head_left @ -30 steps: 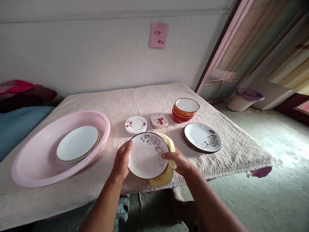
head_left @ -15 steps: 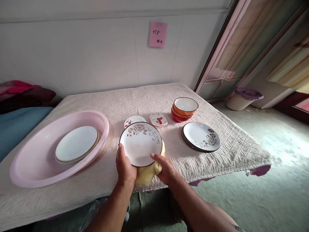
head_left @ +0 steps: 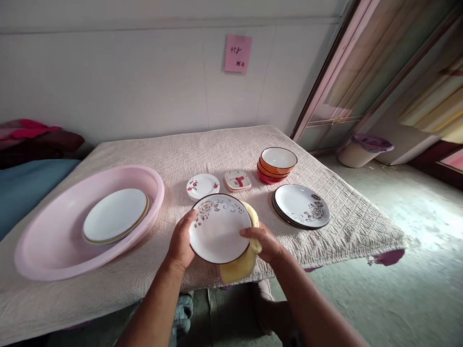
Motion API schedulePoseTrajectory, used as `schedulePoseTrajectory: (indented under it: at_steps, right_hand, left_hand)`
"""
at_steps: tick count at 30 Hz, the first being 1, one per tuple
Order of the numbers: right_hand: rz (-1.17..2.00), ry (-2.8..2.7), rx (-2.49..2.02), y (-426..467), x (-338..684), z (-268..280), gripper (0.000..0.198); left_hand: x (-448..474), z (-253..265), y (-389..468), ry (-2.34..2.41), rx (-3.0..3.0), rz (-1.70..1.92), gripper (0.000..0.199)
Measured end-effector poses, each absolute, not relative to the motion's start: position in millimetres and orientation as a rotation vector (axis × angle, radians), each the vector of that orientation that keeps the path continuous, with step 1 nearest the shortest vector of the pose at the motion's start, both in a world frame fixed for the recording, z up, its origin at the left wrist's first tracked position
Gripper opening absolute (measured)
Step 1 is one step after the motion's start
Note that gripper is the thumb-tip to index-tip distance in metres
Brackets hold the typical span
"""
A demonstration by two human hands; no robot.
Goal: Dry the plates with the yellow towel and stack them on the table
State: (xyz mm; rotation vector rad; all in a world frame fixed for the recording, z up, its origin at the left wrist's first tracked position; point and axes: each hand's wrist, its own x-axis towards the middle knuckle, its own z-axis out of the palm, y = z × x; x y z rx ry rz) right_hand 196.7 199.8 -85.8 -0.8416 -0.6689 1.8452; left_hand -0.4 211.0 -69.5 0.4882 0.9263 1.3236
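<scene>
Between my hands is a white plate [head_left: 220, 233] with a dark rim and brown flowers, tilted toward me above the table's front edge. My left hand [head_left: 182, 241] grips its left rim, thumb on top. My right hand [head_left: 265, 241] clasps the right rim, its thumb lying on the plate's face. A yellow cloth [head_left: 238, 267] hangs behind and under the plate, bunched against my right hand. Beyond the held plate lie small round flowered plates [head_left: 203, 184] and square dishes [head_left: 238, 180] with a red design. To the right sits a stack of similar flowered plates [head_left: 300, 205].
A pink basin [head_left: 43, 231] holding white plates [head_left: 115, 214] stands on the left. Orange and red bowls [head_left: 278, 161] are stacked at the back right. The table has a quilted cover [head_left: 173, 149]. A bin [head_left: 361, 149] stands on the floor at right, and a pink note [head_left: 238, 53] hangs on the wall.
The held plate has turned and shifted slightly right and toward me, uncovering more of the small round plates. My right hand and the yellow cloth have moved right along its rim.
</scene>
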Motion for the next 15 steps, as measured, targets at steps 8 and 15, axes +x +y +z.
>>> schedulePoseTrajectory:
  at_steps: [8, 15]
  right_hand:
    - [1.830, -0.661, -0.735, 202.9, 195.5, -101.8, 0.057]
    - [1.828, -0.578, -0.677, 185.6, 159.3, -101.1, 0.056]
  left_hand:
    - [11.4, -80.0, 212.0, 1.076, 0.372, 1.420, 0.048]
    - [31.5, -82.0, 206.8, 1.101, 0.140, 1.576, 0.050]
